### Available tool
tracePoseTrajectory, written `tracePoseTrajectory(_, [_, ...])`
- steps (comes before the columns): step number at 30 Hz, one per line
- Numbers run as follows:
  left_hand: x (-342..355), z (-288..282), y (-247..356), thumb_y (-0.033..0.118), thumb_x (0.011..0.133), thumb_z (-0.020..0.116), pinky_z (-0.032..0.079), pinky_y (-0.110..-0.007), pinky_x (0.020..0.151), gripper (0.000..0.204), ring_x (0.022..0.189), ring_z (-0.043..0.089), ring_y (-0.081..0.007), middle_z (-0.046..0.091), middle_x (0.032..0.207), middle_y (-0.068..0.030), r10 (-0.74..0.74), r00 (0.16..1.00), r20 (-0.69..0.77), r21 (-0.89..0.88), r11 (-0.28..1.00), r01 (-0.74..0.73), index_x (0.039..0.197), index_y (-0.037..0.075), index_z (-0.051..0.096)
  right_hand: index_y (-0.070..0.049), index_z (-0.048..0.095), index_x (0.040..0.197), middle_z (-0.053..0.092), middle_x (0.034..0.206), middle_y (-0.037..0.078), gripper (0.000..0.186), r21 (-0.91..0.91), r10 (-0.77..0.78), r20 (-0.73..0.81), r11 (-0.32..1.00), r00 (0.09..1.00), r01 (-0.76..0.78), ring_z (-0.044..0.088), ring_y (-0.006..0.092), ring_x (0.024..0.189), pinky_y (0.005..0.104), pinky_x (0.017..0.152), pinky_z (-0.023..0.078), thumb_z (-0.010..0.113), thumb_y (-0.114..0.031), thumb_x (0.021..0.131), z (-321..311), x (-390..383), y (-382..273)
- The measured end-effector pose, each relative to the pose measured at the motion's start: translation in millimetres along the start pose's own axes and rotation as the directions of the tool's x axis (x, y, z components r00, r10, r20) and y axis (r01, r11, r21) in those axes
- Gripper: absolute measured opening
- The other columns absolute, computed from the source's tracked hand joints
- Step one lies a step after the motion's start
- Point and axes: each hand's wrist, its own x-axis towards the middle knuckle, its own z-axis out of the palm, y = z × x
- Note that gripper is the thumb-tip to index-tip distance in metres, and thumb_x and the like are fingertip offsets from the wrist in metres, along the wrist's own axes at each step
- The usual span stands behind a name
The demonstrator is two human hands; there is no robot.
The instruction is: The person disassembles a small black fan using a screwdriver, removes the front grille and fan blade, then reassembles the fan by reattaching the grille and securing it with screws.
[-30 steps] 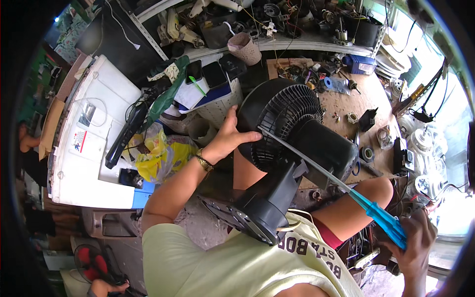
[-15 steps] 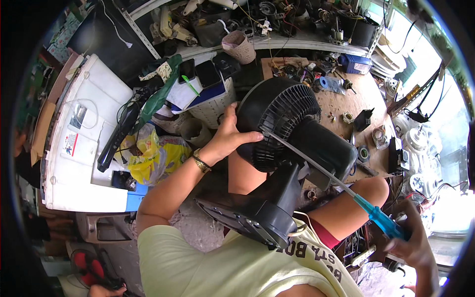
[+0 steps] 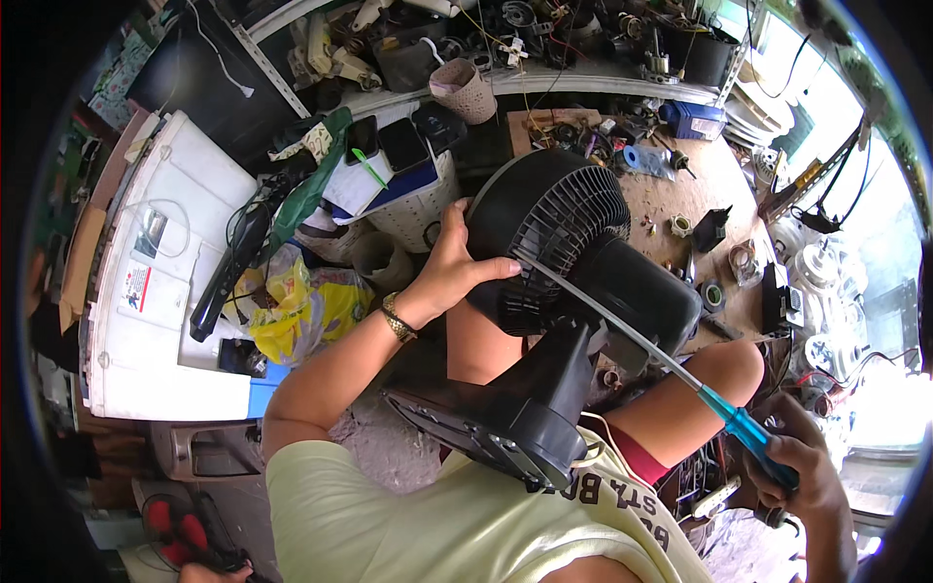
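Screwdriver set to the rear grille of a black fan [image 3: 573, 291] held on the lap.

Head view: the fan lay tilted across the person's knees, its base toward the shirt and its grille facing the cluttered bench [image 3: 680, 185]. The left hand [image 3: 449, 267] was closed around the grille's rim, thumb on the ribs, steadying it. The right hand [image 3: 797, 466] was clenched on the blue handle of a long screwdriver [image 3: 632, 340], whose tip met the grille near the thumb, apparently at a screw, though the spot was too small to tell. The step looked like undoing the grille; the next move called for keeping the tip seated while turning.
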Motion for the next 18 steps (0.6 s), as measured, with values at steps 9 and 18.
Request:
tracePoseTrajectory(9, [-5.2,-5.7,-9.8,0.018,0.069,0.082,0.025,-0.034,0.112,0.105,0.132,0.033,-0.0262,0.035,0.138,-0.0239,-0.029,0.997,-0.073,-0.093,0.995,0.022,0.139,-0.015,0.012,-0.004,0.034,0.116,0.045,0.108,0.018,0.056,-0.678,-0.903,-0.001,0.317,0.430,0.663,0.062,0.0279,0.075,0.0338,0.056,0.053,0.073,-0.024,0.082,-15.3,-8.2,70.5])
tracePoseTrajectory(18, [-5.8,-6.7,-7.5,0.020,0.070,0.082,0.024,-0.035,0.112,0.106,0.132,0.032,-0.0263,0.033,0.138,-0.0247,-0.030,0.999,-0.044,-0.068,0.997,0.027,0.140,-0.015,0.009,-0.013,0.042,0.121,0.054,0.106,0.021,0.041,-0.910,-0.930,0.216,-0.080,0.298,0.407,0.055,0.0338,0.088,0.0437,0.073,0.045,0.064,-0.027,0.090,-42.4,-7.0,104.3])
